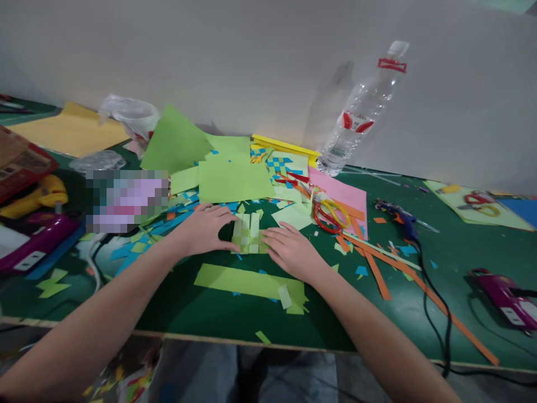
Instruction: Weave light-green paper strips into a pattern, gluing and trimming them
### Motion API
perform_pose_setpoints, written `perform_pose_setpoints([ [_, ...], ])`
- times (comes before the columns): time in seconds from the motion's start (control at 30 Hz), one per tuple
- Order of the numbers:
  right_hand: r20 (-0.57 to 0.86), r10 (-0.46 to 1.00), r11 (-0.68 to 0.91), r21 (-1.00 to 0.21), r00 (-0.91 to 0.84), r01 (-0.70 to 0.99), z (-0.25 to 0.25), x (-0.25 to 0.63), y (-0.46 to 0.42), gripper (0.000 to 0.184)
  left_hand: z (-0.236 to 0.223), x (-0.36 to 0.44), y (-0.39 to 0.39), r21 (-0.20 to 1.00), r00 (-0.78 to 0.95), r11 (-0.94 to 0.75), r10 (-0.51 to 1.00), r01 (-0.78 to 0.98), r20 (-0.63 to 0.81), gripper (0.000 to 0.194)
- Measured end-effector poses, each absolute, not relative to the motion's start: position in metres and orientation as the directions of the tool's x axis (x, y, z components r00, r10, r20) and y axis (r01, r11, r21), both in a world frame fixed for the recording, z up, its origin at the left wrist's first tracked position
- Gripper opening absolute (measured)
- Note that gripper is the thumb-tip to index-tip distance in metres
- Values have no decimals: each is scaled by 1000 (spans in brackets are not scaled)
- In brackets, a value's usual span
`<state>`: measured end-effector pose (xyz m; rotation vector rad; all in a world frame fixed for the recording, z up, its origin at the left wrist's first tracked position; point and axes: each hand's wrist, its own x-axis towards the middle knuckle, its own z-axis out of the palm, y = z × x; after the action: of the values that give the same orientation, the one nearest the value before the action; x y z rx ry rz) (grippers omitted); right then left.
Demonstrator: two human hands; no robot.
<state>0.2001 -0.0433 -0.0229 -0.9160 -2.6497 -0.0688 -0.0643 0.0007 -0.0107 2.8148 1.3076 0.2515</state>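
A small woven mat of light and darker green paper strips (254, 233) lies flat on the table between my hands. My left hand (205, 229) curves around its left side, thumb and fingers well apart, their tips at the mat's edge. From the right, the outstretched fingers of my right hand (289, 249) rest on the ends of the cross strips; its thumb is hidden. Nearer to me lies a wide green paper strip (239, 280), with a small pale paper piece (285, 296) on its right end. Behind the mat are green paper sheets (235, 182).
Scissors with red and yellow handles (331, 215) lie right of the mat, near orange paper strips (373, 268). A tall plastic bottle (356, 120) leans by the wall. A blue glue gun (403, 221) with a black cord lies right. A blurred-out phone-like object (128, 201) is left.
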Motion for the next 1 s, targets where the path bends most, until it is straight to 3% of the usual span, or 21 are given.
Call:
perform_pose_setpoints([
  [0.3,318,585,789,-7,-746,615,-19,199,-45,29,-15,-65,2,110,637,-650,759,752,135,76],
  [0.57,309,408,886,94,-859,455,-14,198,-44,29,-15,-65,1,90,637,-650,759,755,134,78],
  [0.87,284,395,899,78,-874,432,-13,199,-43,29,-11,-64,0,60,638,-646,762,761,110,72],
  [1.0,289,393,899,76,-873,430,-17,200,-42,29,-10,-64,-1,57,634,-643,764,764,119,79],
])
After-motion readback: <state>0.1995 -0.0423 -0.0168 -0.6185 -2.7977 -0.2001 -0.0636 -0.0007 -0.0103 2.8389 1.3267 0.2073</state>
